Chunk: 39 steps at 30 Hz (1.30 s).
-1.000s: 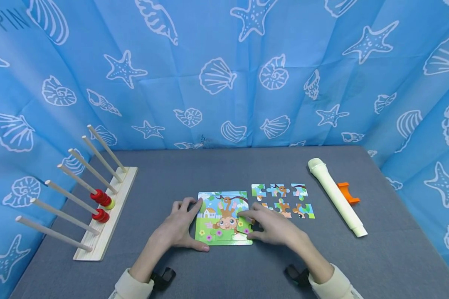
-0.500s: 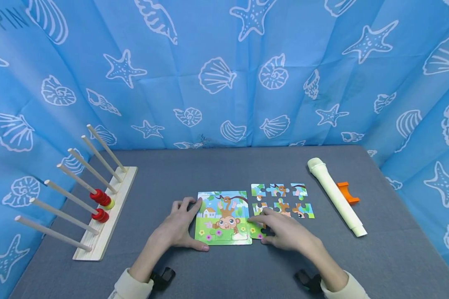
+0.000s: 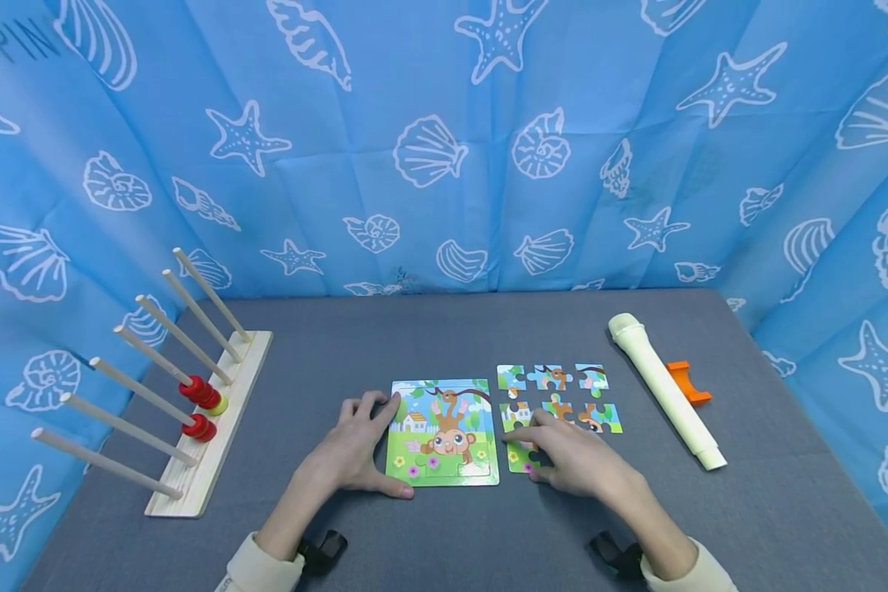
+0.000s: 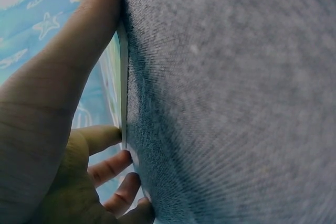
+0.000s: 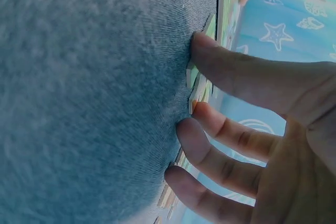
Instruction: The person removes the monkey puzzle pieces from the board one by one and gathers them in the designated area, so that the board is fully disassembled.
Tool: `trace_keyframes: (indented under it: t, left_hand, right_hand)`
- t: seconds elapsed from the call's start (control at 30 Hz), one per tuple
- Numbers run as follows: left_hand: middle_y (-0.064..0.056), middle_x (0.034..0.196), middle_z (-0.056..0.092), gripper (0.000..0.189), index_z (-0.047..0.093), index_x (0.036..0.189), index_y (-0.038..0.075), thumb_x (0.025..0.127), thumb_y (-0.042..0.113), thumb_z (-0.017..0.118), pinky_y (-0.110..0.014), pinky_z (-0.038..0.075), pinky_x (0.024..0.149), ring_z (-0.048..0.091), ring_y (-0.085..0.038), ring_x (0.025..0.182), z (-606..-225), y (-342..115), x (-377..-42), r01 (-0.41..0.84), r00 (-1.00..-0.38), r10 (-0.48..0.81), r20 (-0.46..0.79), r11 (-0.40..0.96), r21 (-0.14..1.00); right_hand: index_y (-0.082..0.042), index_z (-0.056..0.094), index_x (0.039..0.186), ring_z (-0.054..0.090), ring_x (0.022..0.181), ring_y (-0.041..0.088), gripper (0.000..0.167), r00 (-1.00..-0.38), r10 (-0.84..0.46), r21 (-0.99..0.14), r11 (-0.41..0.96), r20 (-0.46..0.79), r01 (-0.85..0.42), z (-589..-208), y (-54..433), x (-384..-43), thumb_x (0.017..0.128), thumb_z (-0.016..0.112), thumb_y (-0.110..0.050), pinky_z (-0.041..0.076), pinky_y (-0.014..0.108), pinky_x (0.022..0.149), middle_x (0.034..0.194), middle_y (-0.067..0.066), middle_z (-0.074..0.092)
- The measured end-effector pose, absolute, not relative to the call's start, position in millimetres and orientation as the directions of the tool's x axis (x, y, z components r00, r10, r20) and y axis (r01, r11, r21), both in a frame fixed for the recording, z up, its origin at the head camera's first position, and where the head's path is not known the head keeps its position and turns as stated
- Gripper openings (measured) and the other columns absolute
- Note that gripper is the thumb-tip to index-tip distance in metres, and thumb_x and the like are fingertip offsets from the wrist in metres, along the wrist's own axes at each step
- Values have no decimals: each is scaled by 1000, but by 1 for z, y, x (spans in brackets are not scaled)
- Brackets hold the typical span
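A square picture puzzle board (image 3: 444, 473) with a monkey and a small house lies in the middle of the table. My left hand (image 3: 351, 448) holds it on the left, index finger near the upper left corner and thumb along the lower edge. To the board's right, my right hand (image 3: 577, 460) pinches a green puzzle piece (image 3: 519, 457) with a flower on it, low on the table. In the right wrist view the thumb (image 5: 210, 56) lies against that piece. More loose puzzle pieces (image 3: 549, 377) lie in rows just beyond, partly covered by the right fingers.
A wooden peg stand (image 3: 225, 427) with red and yellow beads (image 3: 200, 426) stands on the left. A pale toy microphone (image 3: 666, 390) and an orange curved block (image 3: 688, 384) lie on the right. Behind the table hangs a blue seashell curtain (image 3: 488, 205).
The right hand has moved right, carrying the green flower piece from the board's lower right to beside the loose pieces. The left hand has kept its place.
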State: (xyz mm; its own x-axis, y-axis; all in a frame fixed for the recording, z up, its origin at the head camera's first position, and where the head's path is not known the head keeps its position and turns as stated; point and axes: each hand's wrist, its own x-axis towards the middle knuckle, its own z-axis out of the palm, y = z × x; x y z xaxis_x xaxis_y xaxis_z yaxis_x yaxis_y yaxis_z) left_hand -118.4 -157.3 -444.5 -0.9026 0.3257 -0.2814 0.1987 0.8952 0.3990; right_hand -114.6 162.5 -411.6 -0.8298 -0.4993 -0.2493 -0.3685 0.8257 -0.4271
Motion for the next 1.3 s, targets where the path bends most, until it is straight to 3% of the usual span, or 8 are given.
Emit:
trace_keyframes:
  t: [1.3]
  left_hand:
    - [-13, 159, 32, 131, 31, 162, 15, 58, 66, 92, -57, 51, 100, 31, -41, 140, -444, -156, -117, 183, -911, 310, -273, 896, 405]
  right_hand:
    - [-21, 69, 130, 46, 75, 12, 45, -823, -505, -433, 823, -262, -368, -412, 163, -115, 87, 81, -13, 37, 26, 59, 96, -4, 53]
